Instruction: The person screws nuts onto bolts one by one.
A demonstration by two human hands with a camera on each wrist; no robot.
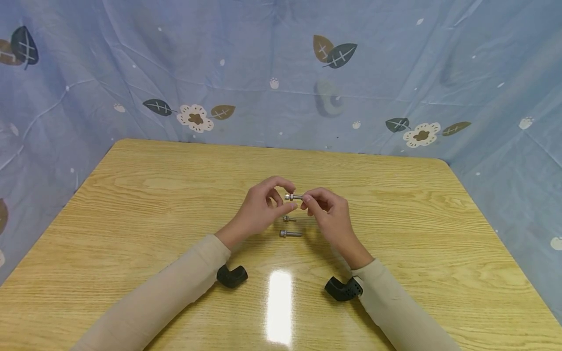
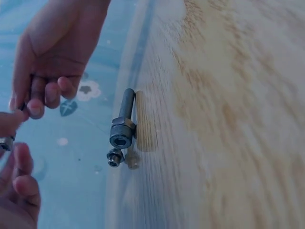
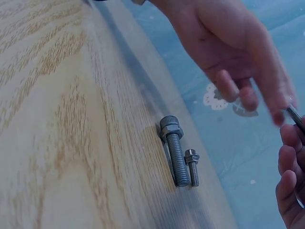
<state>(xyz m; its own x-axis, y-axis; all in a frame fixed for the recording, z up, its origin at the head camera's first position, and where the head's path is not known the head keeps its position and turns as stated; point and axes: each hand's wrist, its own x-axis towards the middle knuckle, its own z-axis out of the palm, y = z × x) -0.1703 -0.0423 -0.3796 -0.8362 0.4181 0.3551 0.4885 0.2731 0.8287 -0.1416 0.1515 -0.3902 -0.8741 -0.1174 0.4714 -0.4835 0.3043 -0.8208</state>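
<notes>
My right hand [image 1: 330, 214] pinches the threaded shank of a steel socket-head bolt [image 1: 291, 197] between thumb and fingers. A hex nut sits on that bolt close under its head, which points left. Around the head, my left hand [image 1: 260, 207] holds thumb and forefinger spread, a small gap showing on either side in the head view. Below the hands, a small bolt [image 3: 192, 167] with a nut lies on the table. Beside it lies a larger, thicker bolt [image 2: 125, 121], also with a nut against its head.
The wooden table [image 1: 145, 204] reaches back to a blue patterned curtain [image 1: 272, 58]. Black curved pieces stick out at the left cuff [image 1: 232, 277] and the right cuff [image 1: 344, 288]. A bright reflection lies on the tabletop near the front.
</notes>
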